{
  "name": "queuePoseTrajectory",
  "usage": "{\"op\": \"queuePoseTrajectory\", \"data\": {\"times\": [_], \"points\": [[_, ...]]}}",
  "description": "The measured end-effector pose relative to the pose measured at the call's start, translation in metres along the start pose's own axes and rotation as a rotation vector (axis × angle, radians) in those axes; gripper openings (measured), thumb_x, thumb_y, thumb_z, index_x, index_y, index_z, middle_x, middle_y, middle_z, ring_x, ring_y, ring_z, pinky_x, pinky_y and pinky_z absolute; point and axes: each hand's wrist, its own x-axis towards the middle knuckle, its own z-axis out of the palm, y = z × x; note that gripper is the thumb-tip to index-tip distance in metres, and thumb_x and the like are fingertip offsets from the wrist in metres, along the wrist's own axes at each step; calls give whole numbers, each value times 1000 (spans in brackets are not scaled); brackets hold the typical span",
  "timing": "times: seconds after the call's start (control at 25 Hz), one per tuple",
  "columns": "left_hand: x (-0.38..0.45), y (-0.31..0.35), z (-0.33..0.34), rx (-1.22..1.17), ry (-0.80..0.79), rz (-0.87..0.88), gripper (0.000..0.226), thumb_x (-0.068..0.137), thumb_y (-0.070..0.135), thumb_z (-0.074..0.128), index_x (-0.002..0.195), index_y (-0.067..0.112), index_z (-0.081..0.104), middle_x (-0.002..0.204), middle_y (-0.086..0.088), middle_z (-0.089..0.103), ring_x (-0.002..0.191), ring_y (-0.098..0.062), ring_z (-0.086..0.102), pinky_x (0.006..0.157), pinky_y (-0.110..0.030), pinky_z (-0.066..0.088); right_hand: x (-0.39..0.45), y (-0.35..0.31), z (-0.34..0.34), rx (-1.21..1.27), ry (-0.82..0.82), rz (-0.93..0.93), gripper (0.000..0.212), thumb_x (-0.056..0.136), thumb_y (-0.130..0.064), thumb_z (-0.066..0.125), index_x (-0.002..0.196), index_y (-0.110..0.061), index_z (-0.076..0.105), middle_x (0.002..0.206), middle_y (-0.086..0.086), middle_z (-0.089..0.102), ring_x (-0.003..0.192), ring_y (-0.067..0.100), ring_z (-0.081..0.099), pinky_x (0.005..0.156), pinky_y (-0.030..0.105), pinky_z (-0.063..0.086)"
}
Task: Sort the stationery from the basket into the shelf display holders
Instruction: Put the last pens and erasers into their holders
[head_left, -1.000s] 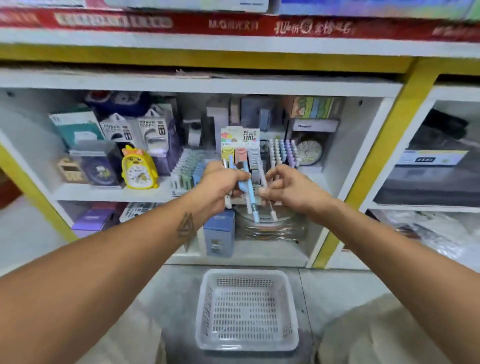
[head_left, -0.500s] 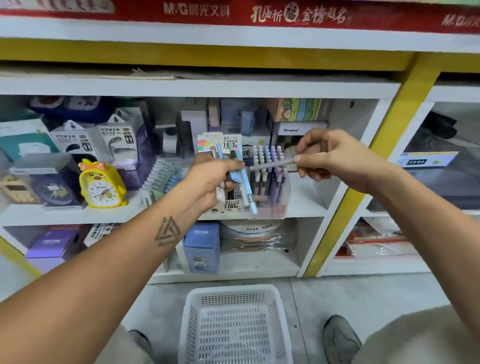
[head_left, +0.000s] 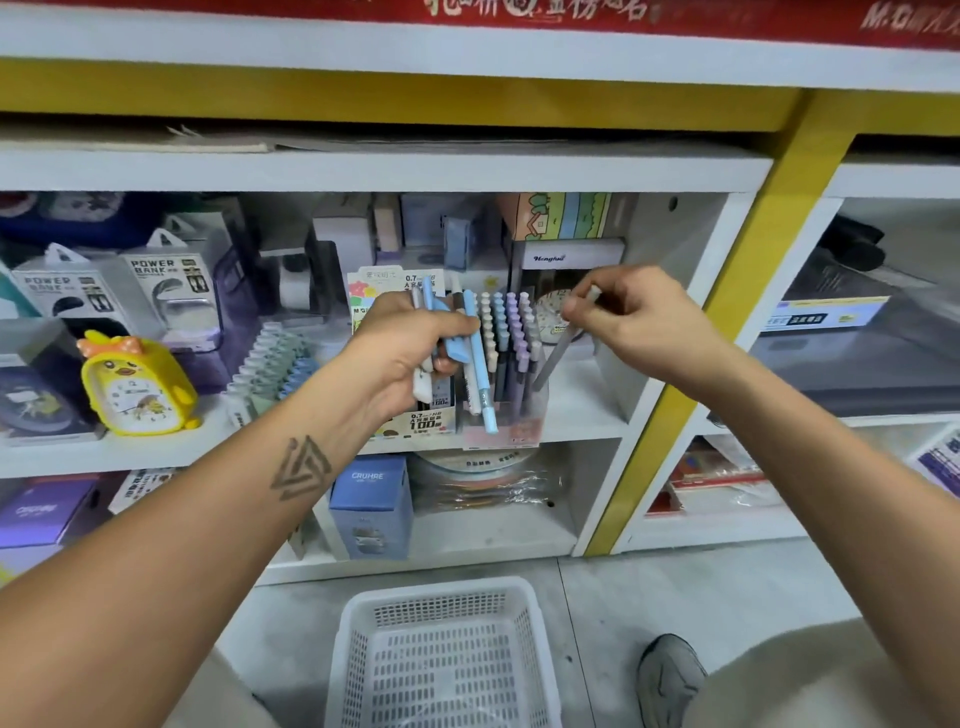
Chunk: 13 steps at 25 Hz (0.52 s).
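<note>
My left hand (head_left: 410, 348) grips a bundle of pens (head_left: 478, 364), mostly light blue and white, in front of the middle shelf. My right hand (head_left: 634, 317) pinches a single grey pen (head_left: 558, 353) near its top, slanted with its tip down at the right side of the pen display holder (head_left: 511, 358). That clear holder stands on the shelf and carries rows of upright pastel pens. The white plastic basket (head_left: 447, 654) sits on the floor below, with nothing visible inside.
A yellow chick alarm clock (head_left: 137, 384) and power bank packs (head_left: 166, 286) stand at the left of the shelf. A blue box (head_left: 371, 504) sits on the lower shelf. A yellow post (head_left: 691, 353) divides the shelving. My shoe (head_left: 670, 680) is right of the basket.
My right hand turned the grey pen from level to tip-down and lowered it toward the holder's right side. The left hand kept its bundle in place. The view came closer.
</note>
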Motion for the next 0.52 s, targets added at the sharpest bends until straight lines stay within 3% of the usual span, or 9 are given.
{"op": "queuePoseTrajectory", "data": {"times": [0.16, 0.32, 0.52], "points": [[-2, -3, 2, -19, -5, 0, 31, 76, -11, 72, 97, 2, 53, 79, -22, 64, 46, -19, 55, 39, -21, 35, -3, 4, 19, -184, -73, -38, 15, 95, -31, 66, 82, -29, 59, 65, -14, 57, 57, -4, 52, 47, 11, 33], [-6, -4, 1, -5, -10, 13, 30, 75, -10, 73, 96, 1, 54, 73, -18, 64, 44, -19, 55, 38, -21, 35, -5, 12, 32, -315, -126, -82, 11, 94, -31, 68, 85, -25, 65, 74, -13, 60, 71, 3, 55, 60, 26, 41], [-7, -2, -4, -2, -18, 23, 21, 77, -11, 71, 84, 2, 56, 68, -17, 63, 46, -19, 55, 40, -21, 34, -5, 17, 37, -327, -224, -95, 14, 96, -35, 64, 96, -23, 69, 80, -11, 64, 74, 5, 56, 60, 18, 38]]}}
